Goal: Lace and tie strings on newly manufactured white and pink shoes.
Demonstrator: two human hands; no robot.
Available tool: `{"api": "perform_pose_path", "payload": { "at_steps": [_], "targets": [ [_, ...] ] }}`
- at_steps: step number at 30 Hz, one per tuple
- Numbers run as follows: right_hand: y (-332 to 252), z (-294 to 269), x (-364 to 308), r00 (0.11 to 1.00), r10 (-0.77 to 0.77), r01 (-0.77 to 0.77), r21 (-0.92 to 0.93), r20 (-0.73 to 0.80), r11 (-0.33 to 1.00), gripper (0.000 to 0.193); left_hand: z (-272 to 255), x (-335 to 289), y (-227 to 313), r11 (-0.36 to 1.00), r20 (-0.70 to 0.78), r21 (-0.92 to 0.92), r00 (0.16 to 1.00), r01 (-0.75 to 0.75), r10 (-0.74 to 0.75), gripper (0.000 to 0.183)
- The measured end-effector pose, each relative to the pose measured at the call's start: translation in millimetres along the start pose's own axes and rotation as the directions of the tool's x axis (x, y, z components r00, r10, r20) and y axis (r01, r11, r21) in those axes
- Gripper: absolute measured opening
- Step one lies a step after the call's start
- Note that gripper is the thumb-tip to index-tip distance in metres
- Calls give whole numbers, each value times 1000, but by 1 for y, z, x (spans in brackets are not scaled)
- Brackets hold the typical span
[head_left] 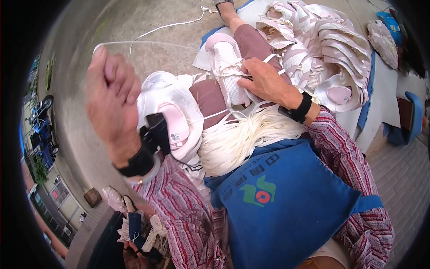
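Outdoors, concrete ground [148, 18]; left hand [112, 96] grip clenched on white lace [143, 42], right hand [266, 80] pressing pink shoe [226, 67].

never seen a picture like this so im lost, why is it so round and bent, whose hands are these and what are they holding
The picture comes from a wide fisheye camera worn on a person's head, looking down at their own lap. That lens bends straight edges and leaves the dark rim.

Both hands are the wearer's. The left hand is raised and closed on a thin white lace that runs away across the ground. The right hand rests on a pink and white shoe lying on the person's knee.

A bundle of white laces lies across the lap, above a blue apron. Another pink shoe piece sits under the left wrist. A big pile of pink and white shoe parts lies on a sheet at the upper right.
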State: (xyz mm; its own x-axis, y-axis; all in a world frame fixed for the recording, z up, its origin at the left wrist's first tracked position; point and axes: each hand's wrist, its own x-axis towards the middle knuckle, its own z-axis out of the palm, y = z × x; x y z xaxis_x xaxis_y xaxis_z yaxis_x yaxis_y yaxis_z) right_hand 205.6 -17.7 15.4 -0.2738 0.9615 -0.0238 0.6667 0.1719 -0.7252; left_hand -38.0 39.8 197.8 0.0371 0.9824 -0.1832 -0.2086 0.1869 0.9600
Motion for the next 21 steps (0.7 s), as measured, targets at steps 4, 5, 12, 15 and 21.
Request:
{"api": "perform_pose_path", "payload": {
  "at_steps": [4,5,12,15,21],
  "targets": [
    [0,-10,2,997,4,-8,47,82,999,23,-20,-47,20,989,-78,149,997,16,-5,32],
    [-1,-10,1,987,27,-42,95,156,995,19,-33,-63,18,990,-82,141,997,10,2,31],
    [-2,-22,-19,961,-200,224,-114,191,968,14,-85,-134,-2,999,-222,3,974,-41,41,30],
    [-11,-59,-7,957,-50,-11,208,285,978,16,-101,-143,-9,992,-271,-119,963,-33,-1,29],
    [-11,-41,-11,961,-194,218,-106,199,970,21,-94,-140,-23,999,-410,31,912,29,-14,28]
  ]
}}
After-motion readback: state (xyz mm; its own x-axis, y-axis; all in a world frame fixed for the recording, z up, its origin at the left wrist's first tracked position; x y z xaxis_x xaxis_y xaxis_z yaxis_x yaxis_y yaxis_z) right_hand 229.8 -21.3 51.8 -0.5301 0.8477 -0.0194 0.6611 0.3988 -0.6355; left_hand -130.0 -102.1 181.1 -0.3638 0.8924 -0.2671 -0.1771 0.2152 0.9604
